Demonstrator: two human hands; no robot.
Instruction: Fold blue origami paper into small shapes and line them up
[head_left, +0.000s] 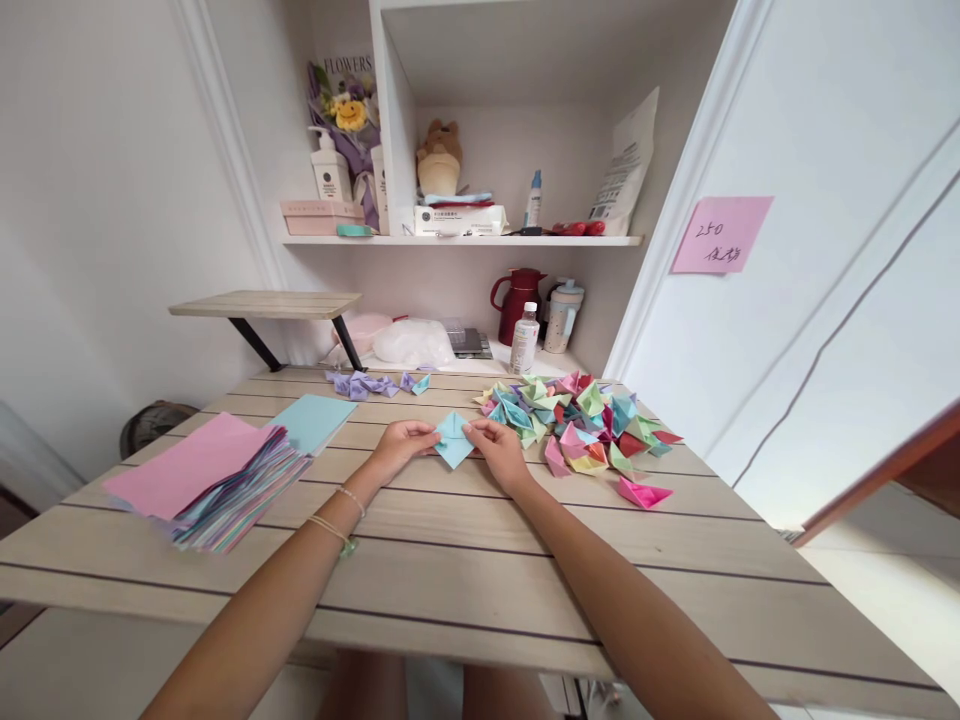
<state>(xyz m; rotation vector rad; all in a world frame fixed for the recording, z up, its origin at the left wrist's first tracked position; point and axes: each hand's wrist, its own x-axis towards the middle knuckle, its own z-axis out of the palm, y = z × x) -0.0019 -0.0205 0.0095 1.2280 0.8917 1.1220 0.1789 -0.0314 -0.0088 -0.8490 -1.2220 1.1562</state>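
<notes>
The blue paper [454,438], partly folded into a pointed shape, is located at the centre of the frame, flat on the wooden table [465,570]. It is gripped from both sides. The left hand [401,445] is pinched on its left corner and the right hand [499,448] on its right upper edge, so the two hands sit close together with only the paper between them.

A fanned stack of sheets [217,480] lies at the left of the frame. A heap of folded pieces [577,420] lies just right of the right hand, and one pink folded piece [643,492] is set apart below it. A few purple folded pieces [367,384] lie above the hands.

For a clean fold, it is judged that the paper should be kept pressed against the table. Edges should be matched before any crease is pressed, and the crease should be run outward from the middle with a fingertip. The right wrist should be kept clear of the heap.
</notes>
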